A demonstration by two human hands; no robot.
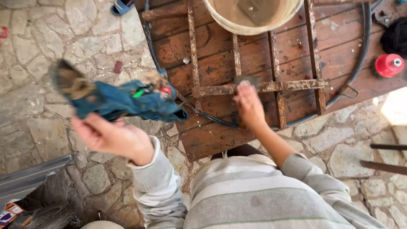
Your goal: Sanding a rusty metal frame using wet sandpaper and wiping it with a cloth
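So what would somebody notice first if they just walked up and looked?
Probably the blue glove, blurred at the left, right by the left hand above the stone paving. Next, the rusty metal frame lying on the brown wooden table, where the right hand presses something small against a bar. A bright red cap sits at the right edge.

We note the following colours. The rag (123,99) in the left hand (112,138) is blue, with brown soiled patches and small green and red spots. The metal frame (254,87) under the right hand (249,106) is rust-brown, flecked with pale spots. The round tabletop (339,55) is red-brown wood, worn darker in places, with a black rim. The bucket (250,19) is cream. The sleeves (157,182) are light grey with white bands and thin green lines. The cap (389,65) is red. The paving (51,42) is grey-beige stone.
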